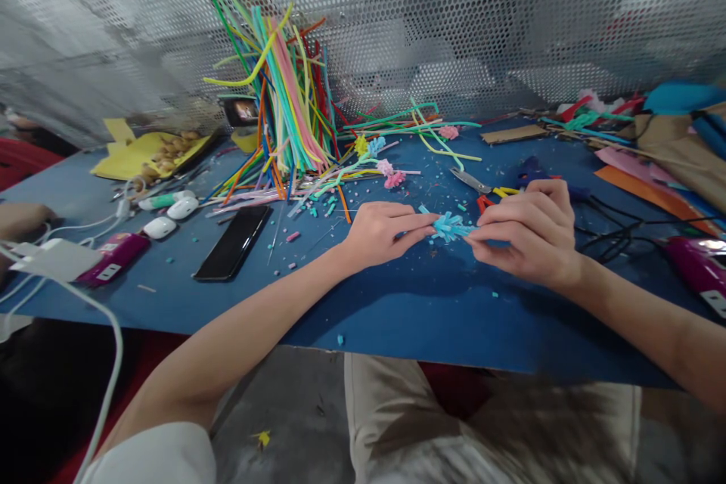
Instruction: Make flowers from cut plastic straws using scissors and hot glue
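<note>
Between my two hands, above the blue table (391, 310), is a light blue fuzzy flower-like piece (450, 227) with short strands sticking out. My left hand (383, 231) pinches its left side between thumb and fingers. On the other side, my right hand (530, 234) grips the right end of the same piece with its fingertips. Pliers (472, 181) with red and yellow handles lie just behind my right hand. Small finished-looking pieces in yellow, blue (376, 146) and pink (394, 179) rest behind my left hand.
A tall bundle of coloured pipe cleaners (292, 98) stands at the back. A black phone (232, 243), white earbuds case (160, 227), cables and a purple power strip (116, 257) lie left. Cardboard, coloured sheets (652, 189) and black cables (615, 223) are right. Perforated metal (454, 23) rises behind.
</note>
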Motion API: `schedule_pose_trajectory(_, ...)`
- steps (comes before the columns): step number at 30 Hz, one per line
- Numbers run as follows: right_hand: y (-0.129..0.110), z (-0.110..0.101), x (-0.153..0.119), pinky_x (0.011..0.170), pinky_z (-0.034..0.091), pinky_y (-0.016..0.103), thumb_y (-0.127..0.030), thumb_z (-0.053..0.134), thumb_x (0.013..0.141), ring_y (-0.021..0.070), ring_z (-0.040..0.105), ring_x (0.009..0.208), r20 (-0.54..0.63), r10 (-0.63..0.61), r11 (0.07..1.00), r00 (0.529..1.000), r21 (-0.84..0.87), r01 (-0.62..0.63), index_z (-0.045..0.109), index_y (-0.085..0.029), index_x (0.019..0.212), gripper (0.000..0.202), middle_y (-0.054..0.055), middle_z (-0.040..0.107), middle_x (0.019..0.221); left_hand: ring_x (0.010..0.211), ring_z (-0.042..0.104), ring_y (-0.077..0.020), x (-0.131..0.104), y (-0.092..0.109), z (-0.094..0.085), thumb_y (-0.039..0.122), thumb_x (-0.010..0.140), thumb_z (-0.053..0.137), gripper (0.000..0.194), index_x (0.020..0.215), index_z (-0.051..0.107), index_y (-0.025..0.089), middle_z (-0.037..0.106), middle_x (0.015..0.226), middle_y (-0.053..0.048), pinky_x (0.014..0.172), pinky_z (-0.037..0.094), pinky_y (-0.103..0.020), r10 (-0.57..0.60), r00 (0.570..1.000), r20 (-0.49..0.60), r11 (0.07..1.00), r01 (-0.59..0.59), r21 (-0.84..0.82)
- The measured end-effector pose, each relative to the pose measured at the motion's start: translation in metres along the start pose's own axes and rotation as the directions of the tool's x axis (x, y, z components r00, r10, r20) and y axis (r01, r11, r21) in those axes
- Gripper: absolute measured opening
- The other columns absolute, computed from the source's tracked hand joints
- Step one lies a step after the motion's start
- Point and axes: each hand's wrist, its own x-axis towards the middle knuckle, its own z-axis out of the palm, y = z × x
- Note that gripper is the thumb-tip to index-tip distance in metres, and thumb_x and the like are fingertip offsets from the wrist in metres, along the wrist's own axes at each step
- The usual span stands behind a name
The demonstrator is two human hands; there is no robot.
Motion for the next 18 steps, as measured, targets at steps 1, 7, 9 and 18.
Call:
schedule_pose_trajectory(1,-0.0003,-0.0001,0.0007,0.074,0.041,0.039,-0.024,0.082,0.073,0.0144,0.063,0.068,-0.003,-0.002,1.000,1.000,-0.003,0.002,0.065,-0.025,0.087,0.022,-0.004,0.074,0.082,0.070,0.066,-0.0081,-0.0001,0.0000,-0.0001,0.037,0.099,0.055,0.026,0.113,0.073,0.023,0.073,0.080,0.000,0.066,0.046,-0.021,0.010,1.000,-0.012,1.000,-0.010,0.004)
schedule_pose_trajectory(7,-0.0009,-0.0007,0.0010,0.074,0.040,0.039,-0.022,0.081,0.073,0.0143,0.063,0.066,-0.016,0.001,1.000,1.000,-0.010,-0.001,0.065,-0.026,0.084,0.020,-0.005,0.074,0.080,0.067,0.063,-0.0083,-0.0013,0.0010,-0.0036,0.040,0.097,0.059,0.026,0.119,0.070,0.030,0.072,0.076,0.004,0.066,0.043,-0.025,0.008,1.000,-0.008,0.995,-0.008,0.096)
schedule_pose_trajectory(9,-0.0010,-0.0011,0.0003,0.074,0.040,0.040,-0.021,0.081,0.073,0.0149,0.063,0.067,-0.015,0.007,1.000,1.000,-0.010,-0.008,0.065,-0.026,0.084,0.020,-0.005,0.074,0.080,0.063,0.061,-0.0085,-0.0019,0.0021,-0.0046,0.042,0.097,0.057,0.027,0.119,0.070,0.032,0.073,0.074,0.005,0.064,0.041,-0.026,0.000,1.000,0.006,0.989,-0.001,0.146)
schedule_pose_trajectory(18,-0.0019,-0.0029,-0.0016,0.076,0.040,0.041,-0.025,0.081,0.074,0.0155,0.064,0.069,-0.014,0.028,1.000,1.000,-0.009,-0.028,0.065,-0.027,0.084,0.019,-0.005,0.073,0.080,0.061,0.061,-0.0084,-0.0001,0.0061,-0.0061,0.042,0.095,0.062,0.025,0.116,0.071,0.033,0.072,0.071,0.007,0.060,0.040,-0.026,0.035,0.997,-0.070,0.981,-0.020,0.195)
